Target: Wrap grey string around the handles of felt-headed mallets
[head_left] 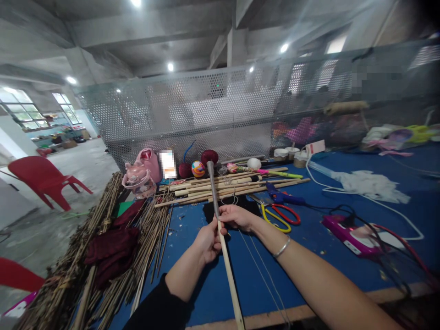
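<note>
A pale wooden stick (228,275) runs up from the table's front edge, its upper part covered in grey (213,185), with a dark red rounded head (209,156) at the far end. My left hand (206,242) is closed around the stick just below the grey part. Touching it, my right hand (237,217) pinches the stick where grey meets bare wood. A black cloth (252,206) lies beyond my hands. Thin pale string (261,266) trails beneath my right forearm toward the front edge. Scissors (280,216) with yellow and red handles lie right of my right hand.
Several wooden sticks (202,192) lie across the blue table (309,266). Bundled thin twigs (103,220) and dark red fabric (115,247) are at left. A blue glue gun (283,196), a purple power strip (350,236) and cords occupy the right. A perforated metal panel (192,110) stands behind.
</note>
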Tool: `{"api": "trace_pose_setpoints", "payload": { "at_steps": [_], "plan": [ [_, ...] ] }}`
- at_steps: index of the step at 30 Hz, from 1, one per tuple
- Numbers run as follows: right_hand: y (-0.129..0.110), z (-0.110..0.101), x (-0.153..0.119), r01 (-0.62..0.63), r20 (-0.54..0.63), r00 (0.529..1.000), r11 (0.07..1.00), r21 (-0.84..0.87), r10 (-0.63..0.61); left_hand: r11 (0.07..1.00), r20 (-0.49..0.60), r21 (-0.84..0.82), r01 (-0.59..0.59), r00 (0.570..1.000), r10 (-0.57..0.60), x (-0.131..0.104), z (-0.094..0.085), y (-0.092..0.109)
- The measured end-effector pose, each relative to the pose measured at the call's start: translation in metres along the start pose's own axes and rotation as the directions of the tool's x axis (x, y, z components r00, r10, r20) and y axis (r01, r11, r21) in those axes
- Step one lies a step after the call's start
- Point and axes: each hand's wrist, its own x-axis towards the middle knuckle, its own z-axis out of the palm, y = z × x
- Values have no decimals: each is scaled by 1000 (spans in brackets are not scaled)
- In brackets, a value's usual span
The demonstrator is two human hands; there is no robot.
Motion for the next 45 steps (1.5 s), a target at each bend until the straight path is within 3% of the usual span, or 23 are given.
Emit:
{"api": "trace_pose_setpoints", "payload": {
  "at_steps": [7, 15, 22, 26, 29, 31, 35, 38, 42, 45],
  "plan": [
    [-2, -2, -1, -20, -45, 999, 999, -42, 18, 916, -31, 347, -204, 973, 228, -2, -4, -6],
    [-3, -6, -5, -128, 65, 991, 986, 107, 121, 978, 153, 99, -183, 974, 167, 1, -7, -4],
    [-8, -3, -8, -9, 9, 1000, 997, 83, 9, 963, 252, 112, -245, 944, 211, -10, 2, 0],
    [-7, -3, -5, -8, -87, 996, 1000, -28, 5, 864, 94, 396, -310, 950, 297, -3, -1, -7],
    [-3, -3, -2, -48, -127, 991, 997, -61, 40, 751, -4, 562, -348, 906, 423, 0, -5, -9],
    [-2, -4, -3, -64, -111, 992, 997, -31, 60, 770, 22, 538, -343, 919, 394, -1, -6, -6],
    [-7, -6, -9, -56, 16, 998, 995, 88, 55, 925, 194, 299, -234, 964, 181, -9, -3, 2],
    [-8, -4, -10, -68, -23, 997, 997, 29, 68, 954, 203, 258, -152, 974, 100, -10, -3, 4],
    [-6, 1, -6, -92, -112, 990, 992, -87, 82, 864, 65, 445, -234, 971, 229, -6, -6, 2],
    [-6, 5, -5, -82, -103, 992, 994, -75, 74, 832, 67, 487, -265, 961, 267, -6, -6, 4]
  ]
}}
